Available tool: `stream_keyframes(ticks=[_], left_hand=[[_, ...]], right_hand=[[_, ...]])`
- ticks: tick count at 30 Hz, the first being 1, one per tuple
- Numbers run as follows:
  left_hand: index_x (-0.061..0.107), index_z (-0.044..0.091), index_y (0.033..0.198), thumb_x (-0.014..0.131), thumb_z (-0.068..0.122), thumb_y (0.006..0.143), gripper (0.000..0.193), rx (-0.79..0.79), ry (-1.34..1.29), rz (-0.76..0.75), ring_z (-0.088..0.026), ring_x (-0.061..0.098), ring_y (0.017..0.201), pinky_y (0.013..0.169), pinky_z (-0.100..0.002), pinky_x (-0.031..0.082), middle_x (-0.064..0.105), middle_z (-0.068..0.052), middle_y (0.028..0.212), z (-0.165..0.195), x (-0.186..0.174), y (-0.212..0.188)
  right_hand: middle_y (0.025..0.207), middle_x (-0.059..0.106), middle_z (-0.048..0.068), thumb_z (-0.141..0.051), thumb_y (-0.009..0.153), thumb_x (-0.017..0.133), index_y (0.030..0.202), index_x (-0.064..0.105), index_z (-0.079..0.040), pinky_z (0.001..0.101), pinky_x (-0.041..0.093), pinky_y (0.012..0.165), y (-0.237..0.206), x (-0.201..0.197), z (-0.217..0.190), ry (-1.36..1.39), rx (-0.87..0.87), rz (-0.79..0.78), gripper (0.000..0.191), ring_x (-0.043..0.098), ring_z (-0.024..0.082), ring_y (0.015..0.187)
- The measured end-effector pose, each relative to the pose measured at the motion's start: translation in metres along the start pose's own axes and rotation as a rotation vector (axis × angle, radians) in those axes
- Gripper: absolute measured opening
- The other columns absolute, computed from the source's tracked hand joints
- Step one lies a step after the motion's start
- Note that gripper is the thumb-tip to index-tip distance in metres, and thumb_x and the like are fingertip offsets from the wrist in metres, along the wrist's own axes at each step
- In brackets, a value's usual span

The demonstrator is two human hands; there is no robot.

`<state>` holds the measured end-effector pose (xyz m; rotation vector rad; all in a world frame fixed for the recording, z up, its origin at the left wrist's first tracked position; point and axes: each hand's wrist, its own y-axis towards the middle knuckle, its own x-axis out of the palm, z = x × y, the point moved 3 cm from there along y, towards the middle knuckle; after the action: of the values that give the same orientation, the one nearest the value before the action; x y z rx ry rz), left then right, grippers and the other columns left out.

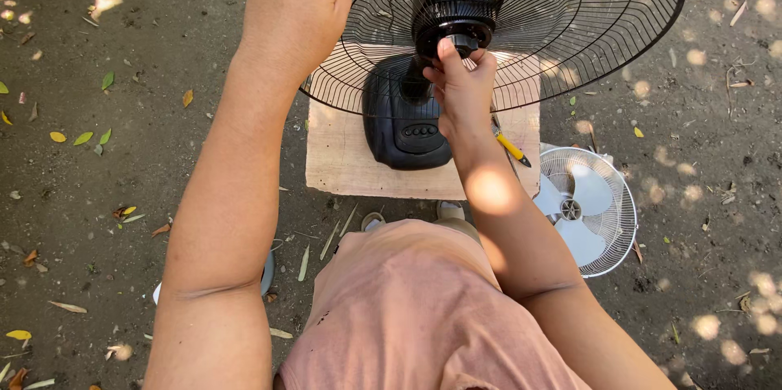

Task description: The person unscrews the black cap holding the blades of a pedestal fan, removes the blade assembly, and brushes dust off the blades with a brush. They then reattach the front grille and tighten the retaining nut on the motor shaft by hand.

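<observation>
Under the left hand (pixel 297 3) sits the grille (pixel 570 24) rim — gripped tight; right hand (pixel 463 85) pinches the hub nut (pixel 464 38). Thin wire probably bends easily — the rim is the best hold.

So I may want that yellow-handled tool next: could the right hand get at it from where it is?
Probably yes. The right hand is at the fan's hub, and the yellow-handled tool lies uncovered on the wooden board just beside that forearm.
</observation>
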<state>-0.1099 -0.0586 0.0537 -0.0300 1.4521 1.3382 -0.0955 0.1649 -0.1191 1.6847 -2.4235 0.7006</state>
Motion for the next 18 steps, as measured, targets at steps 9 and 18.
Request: stream_keyframes(ticks=[9, 18], left_hand=[[0.074, 0.006, 0.114, 0.073, 0.003, 0.095, 0.019, 0.002, 0.024, 0.005, -0.034, 0.072, 0.087, 0.077, -0.043, 0.057, 0.075, -0.013, 0.098, 0.003, -0.001, 0.003], [0.071, 0.005, 0.113, 0.072, 0.001, 0.096, 0.017, 0.011, -0.019, 0.022, -0.034, 0.072, 0.088, 0.076, -0.042, 0.057, 0.074, -0.013, 0.098, 0.006, -0.002, 0.002]], right_hand=[[0.100, 0.049, 0.003, -0.003, 0.079, 0.090, 0.112, 0.041, -0.009, 0.0261, 0.048, 0.079, 0.007, -0.006, 0.002, -0.287, -0.485, 0.018, 0.059, 0.049, 0.010, 0.089], [0.103, 0.058, 0.003, -0.004, 0.085, 0.085, 0.118, 0.039, -0.010, 0.0252, 0.051, 0.080, -0.002, -0.011, -0.005, -0.179, -0.439, -0.141, 0.057, 0.056, 0.009, 0.090]])
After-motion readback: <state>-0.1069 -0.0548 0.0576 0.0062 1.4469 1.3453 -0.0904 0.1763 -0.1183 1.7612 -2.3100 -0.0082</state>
